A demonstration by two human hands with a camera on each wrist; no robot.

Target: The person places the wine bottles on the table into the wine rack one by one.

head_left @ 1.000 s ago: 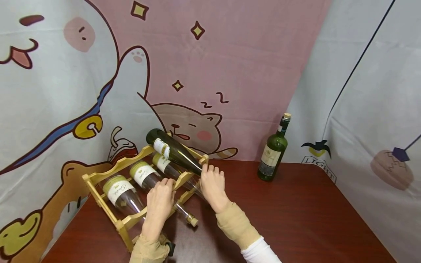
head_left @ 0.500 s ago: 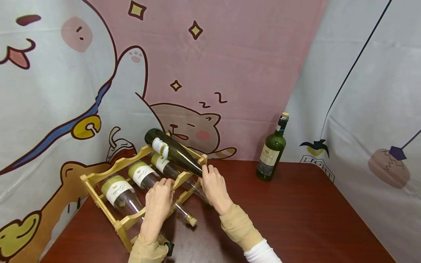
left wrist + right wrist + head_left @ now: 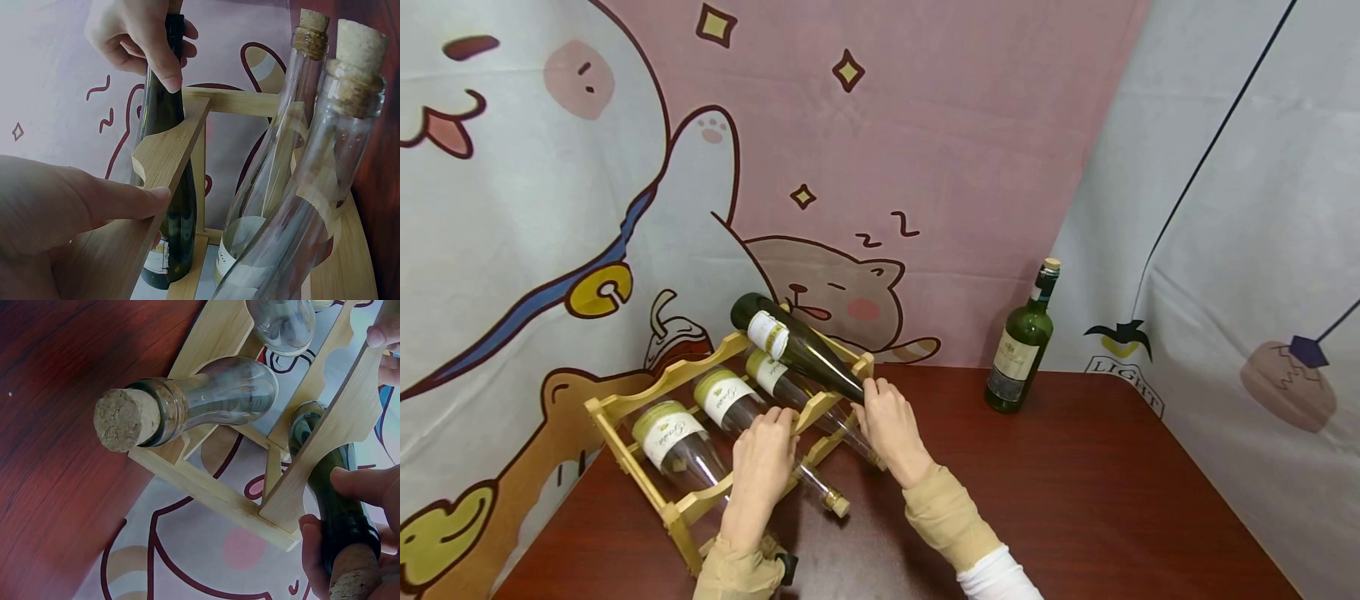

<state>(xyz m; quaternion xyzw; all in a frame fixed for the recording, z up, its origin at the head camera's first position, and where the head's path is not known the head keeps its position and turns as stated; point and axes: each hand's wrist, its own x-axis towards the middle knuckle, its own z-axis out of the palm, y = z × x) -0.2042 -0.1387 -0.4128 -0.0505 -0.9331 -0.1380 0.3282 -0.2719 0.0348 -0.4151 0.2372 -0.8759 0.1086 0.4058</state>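
Note:
A dark green wine bottle (image 3: 805, 350) lies tilted across the top tier of a wooden wine rack (image 3: 670, 518), its neck toward me. My right hand (image 3: 891, 429) grips that neck; in the right wrist view the thumb and fingers (image 3: 312, 550) close around it just below the cork (image 3: 356, 575). My left hand (image 3: 763, 458) holds the rack's upper front rail (image 3: 175, 147), thumb on top. Below lie several clear bottles with white labels, among them a left one (image 3: 673, 437) and a middle one (image 3: 730, 400), with corked necks pointing toward me.
A green corked wine bottle (image 3: 1018, 354) with a cream label stands upright at the back right of the dark red table (image 3: 1075, 500). Behind the table hangs a printed cartoon cloth (image 3: 985, 167).
My right hand has shifted very slightly at the bottle's neck. The bottle, the rack and my left hand stay where they were; the head view sways a little.

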